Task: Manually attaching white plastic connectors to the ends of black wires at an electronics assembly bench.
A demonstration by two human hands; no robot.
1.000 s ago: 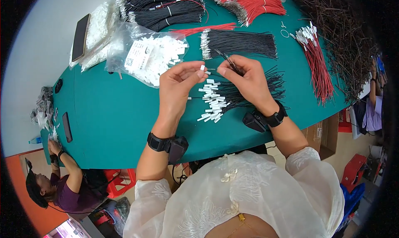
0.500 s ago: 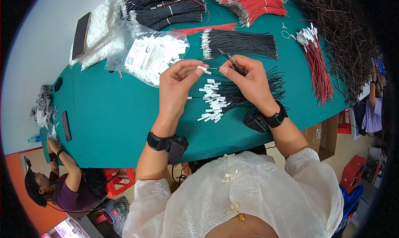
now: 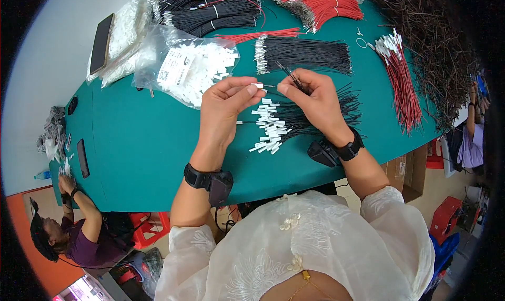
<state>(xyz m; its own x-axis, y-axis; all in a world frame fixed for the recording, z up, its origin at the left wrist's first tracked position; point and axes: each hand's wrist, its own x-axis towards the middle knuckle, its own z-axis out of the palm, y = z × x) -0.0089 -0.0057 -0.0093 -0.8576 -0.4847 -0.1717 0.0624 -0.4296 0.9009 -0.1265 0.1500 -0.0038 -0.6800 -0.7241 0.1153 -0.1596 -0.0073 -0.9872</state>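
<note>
the flat teal surface (image 3: 147,143) looks matt and smooth, like a cloth or rubber mat. the small white plastic connector (image 3: 257,85) between the left fingers (image 3: 247,90) has a dull sheen. the thin black wire (image 3: 286,73) wears smooth plastic insulation. the clear crinkled plastic bag (image 3: 181,67) of white connectors is glossy and catches the light. the bundled red wires (image 3: 405,90) look smooth, with bright white plastic ends. the black rectangular phone (image 3: 101,43) is glossy.
</note>
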